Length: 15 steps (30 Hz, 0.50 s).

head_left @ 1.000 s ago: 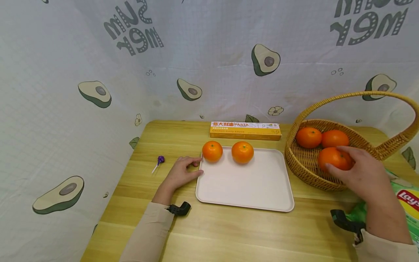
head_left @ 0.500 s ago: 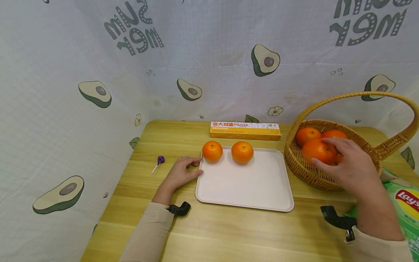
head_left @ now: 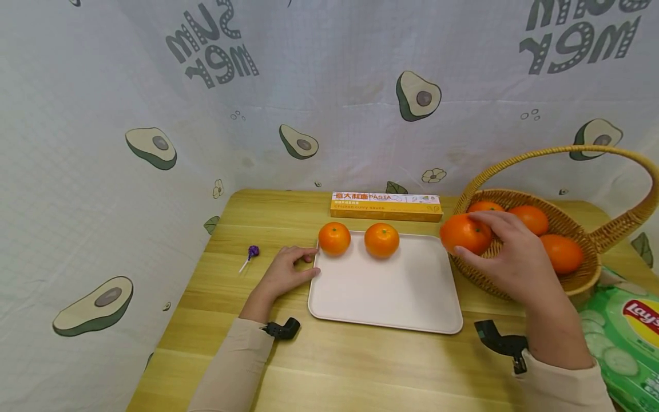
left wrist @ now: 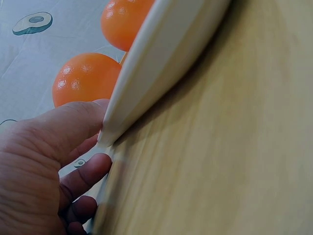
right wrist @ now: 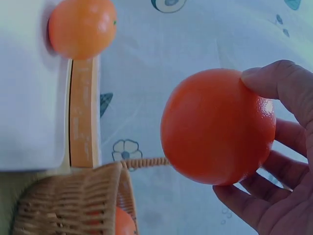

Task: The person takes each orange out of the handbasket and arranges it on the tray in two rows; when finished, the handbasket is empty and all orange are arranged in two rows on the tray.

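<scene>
My right hand (head_left: 515, 257) holds an orange (head_left: 465, 234) between thumb and fingers, above the gap between the basket's left rim and the tray's back right corner. The right wrist view shows this orange (right wrist: 217, 127) up close. On the table lies a pale rectangular tray (head_left: 381, 297) with two oranges along its back edge, one at the left corner (head_left: 334, 238) and another (head_left: 381, 240) near the middle. With relaxed fingers, my left hand (head_left: 285, 272) touches the tray's left rim; in the left wrist view the thumb (left wrist: 73, 120) meets that rim.
At the right stands a wicker basket (head_left: 587, 286) with a tall handle, holding several more oranges (head_left: 562, 253). A green chip bag (head_left: 623, 337) lies in front of it. Behind the tray is a yellow pasta box (head_left: 386, 207). A purple lollipop (head_left: 253, 252) lies at the left.
My right hand has lifted an orange out of the basket and carried it left toward the tray. The left hand and the tray have stayed put.
</scene>
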### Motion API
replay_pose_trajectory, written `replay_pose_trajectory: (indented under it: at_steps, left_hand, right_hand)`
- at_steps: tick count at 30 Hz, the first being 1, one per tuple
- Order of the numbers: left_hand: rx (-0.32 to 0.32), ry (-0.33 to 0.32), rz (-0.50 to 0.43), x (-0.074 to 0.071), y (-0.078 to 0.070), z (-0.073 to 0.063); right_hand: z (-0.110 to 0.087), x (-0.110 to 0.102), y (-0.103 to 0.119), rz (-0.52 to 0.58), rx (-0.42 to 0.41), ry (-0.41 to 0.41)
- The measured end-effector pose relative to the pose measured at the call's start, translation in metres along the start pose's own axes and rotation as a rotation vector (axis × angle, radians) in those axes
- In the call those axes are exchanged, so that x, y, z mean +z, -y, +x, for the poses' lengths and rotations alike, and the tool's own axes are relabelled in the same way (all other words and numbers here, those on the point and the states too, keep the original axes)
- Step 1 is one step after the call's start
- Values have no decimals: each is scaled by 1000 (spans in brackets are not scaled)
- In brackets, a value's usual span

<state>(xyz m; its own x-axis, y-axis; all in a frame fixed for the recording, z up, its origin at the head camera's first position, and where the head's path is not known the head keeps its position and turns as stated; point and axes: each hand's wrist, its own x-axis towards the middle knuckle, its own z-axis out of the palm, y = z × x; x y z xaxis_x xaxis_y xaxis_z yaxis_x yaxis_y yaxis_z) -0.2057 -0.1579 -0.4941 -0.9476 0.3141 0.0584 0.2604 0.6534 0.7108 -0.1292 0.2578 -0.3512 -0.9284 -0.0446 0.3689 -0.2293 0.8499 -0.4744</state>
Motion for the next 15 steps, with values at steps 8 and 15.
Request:
replay_pose_trajectory:
  at_steps: [8, 15]
  left_hand:
    - [-6, 1, -8, 1, 2, 0]
    - [-5, 2, -2, 1, 2, 1]
  right_hand:
    - [5, 18, 14, 68, -14, 1]
    - [9, 33, 18, 113, 15, 40]
